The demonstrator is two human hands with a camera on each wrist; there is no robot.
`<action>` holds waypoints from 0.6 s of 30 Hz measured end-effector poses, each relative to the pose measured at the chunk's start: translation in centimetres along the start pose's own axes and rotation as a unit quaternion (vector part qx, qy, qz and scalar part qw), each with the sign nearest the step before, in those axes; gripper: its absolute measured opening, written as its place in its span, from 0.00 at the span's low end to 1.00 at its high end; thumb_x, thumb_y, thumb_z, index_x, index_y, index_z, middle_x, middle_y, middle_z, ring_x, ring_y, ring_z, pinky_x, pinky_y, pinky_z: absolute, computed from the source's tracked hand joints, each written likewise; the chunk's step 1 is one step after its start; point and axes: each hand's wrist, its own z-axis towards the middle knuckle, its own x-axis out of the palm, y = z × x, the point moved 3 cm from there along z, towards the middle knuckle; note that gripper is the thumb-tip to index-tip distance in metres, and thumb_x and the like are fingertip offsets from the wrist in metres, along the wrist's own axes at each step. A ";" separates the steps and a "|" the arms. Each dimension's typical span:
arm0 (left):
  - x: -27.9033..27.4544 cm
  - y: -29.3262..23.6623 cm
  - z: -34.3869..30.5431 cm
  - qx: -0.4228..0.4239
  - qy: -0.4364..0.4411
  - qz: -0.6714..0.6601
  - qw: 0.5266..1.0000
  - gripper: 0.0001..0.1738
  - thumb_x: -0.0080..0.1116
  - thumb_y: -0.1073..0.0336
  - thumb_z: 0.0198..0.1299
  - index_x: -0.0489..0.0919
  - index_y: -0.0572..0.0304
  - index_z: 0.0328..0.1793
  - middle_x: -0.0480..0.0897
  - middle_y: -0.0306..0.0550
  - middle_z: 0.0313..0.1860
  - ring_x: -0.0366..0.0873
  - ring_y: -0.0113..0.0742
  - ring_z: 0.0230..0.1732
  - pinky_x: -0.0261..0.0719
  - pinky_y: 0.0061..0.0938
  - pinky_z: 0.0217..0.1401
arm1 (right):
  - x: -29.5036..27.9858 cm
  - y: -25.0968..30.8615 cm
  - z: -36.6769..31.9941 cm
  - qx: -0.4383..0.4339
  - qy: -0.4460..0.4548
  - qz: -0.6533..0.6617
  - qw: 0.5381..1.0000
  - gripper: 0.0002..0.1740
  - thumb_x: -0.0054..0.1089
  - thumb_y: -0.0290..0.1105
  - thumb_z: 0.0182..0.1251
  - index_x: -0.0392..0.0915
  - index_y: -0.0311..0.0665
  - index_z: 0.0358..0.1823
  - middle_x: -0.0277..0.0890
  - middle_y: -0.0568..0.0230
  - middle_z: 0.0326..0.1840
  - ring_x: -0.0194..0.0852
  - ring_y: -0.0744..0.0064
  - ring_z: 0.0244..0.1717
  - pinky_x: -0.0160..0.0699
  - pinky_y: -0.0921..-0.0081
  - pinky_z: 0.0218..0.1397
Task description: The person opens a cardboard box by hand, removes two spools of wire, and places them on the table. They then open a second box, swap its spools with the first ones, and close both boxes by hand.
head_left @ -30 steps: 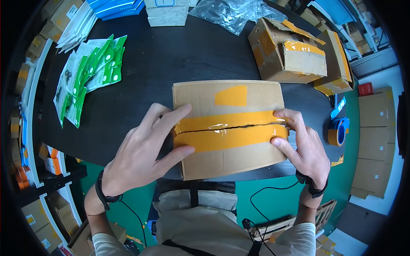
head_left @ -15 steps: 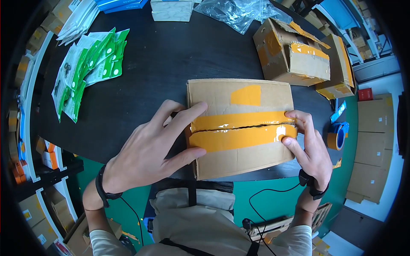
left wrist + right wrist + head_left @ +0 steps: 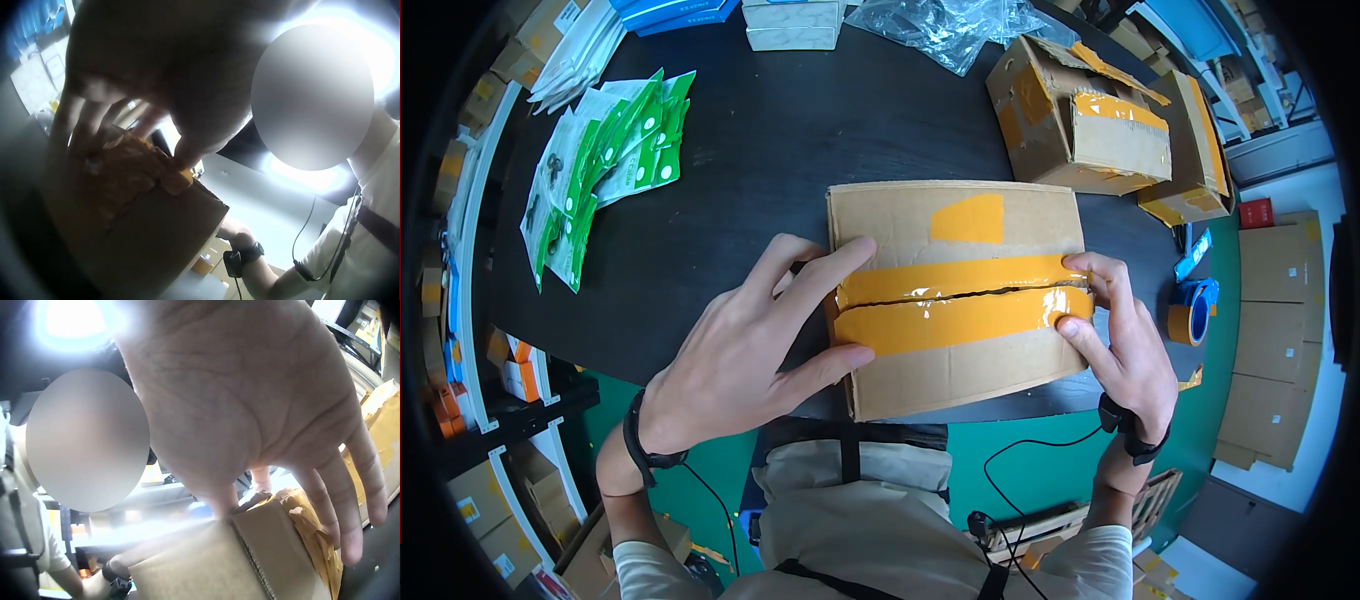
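- My left hand (image 3: 745, 350) grips the left end of the cardboard box (image 3: 970, 378), thumb and one finger bent onto the top; the other fingers go over the end, partly hidden.
- My right hand (image 3: 1135, 355) grips the opposite end, with thumb and index finger bent in at the taped edge, one on each side of the seam; the remaining fingers reach down beside it.
- The box is between my hands, right in front of me at the near edge of the counter (image 3: 730, 150). I can't tell whether its underside rests there.
- Done, as far as I can see: the orange tape (image 3: 960, 320) is parted along the middle, leaving a dark, ragged split from end to end, and looks wrinkled near my right fingers.
- Not done: both top flaps lie nearly flat, neither folded back, and whatever may be inside is out of sight.
- I'd judge this an early point: seam parted, top closed.
- Beyond, to the right, sits a torn carton (image 3: 1032, 125); the tape roll (image 3: 1197, 312) lies nearer.
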 end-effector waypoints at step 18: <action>0.1 0.3 0.1 0.050 -0.033 0.005 0.998 0.43 0.77 0.55 0.65 0.71 0.55 0.83 0.74 0.58 0.57 0.86 0.58 0.41 0.86 0.46 0.42 | 0.0 -0.1 -0.1 0.011 0.004 0.012 1.000 0.31 0.64 0.47 0.80 0.67 0.38 0.74 0.82 0.41 0.64 0.86 0.34 0.57 0.83 0.51 0.58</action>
